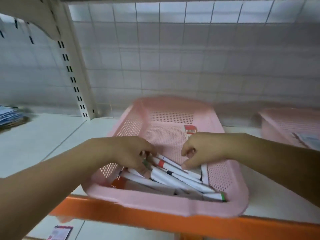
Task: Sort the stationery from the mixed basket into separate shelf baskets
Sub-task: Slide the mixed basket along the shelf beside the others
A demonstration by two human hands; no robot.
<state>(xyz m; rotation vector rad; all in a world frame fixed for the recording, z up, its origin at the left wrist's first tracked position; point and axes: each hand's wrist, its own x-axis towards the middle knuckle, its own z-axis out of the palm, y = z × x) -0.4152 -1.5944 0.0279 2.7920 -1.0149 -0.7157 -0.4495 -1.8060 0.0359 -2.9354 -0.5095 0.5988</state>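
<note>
One shelf (52,135) carries two pink baskets: the near basket (155,203) at its front edge and a second basket (285,118) to the right. The markers (181,179) are heaped in the near basket, so sorting looks begun, not finished. The left hand (121,151) has its fingers gripping several markers. The right hand (202,149) curls over the heap, grip unclear. A small red box (190,129) lies behind.

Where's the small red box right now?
Head view: the small red box lies inside the pink basket, toward its far right, just beyond the right hand, apart from the markers.
</note>
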